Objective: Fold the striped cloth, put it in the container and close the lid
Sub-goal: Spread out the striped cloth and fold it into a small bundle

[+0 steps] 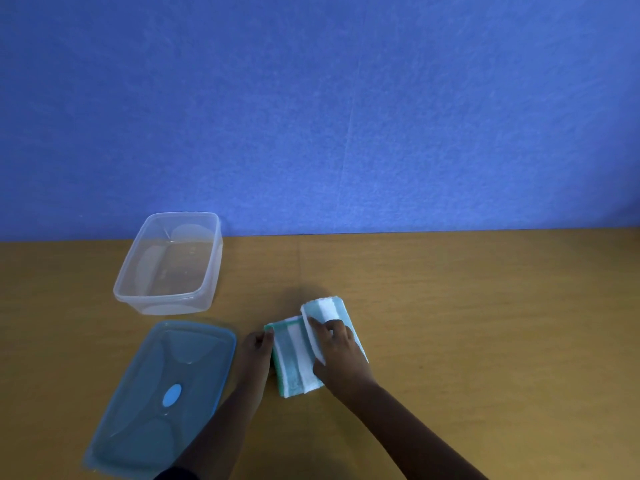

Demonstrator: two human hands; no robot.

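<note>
We are mid-fold: our right hand (pixel 337 355) pinches the striped cloth's (pixel 294 358) flap on the table while our left hand (pixel 258 344) grips its edge; next, into the open container (pixel 166 299).

We see two bare forearms reaching in from the bottom edge, each ending in a bare hand — the left hand (pixel 255 344) and the right hand (pixel 337 358). Neither wrist carries a watch, band or ring that we can make out. Near the left elbow we catch a dark sleeve (pixel 176 473) edge — black or navy; we cannot tell which.
</note>
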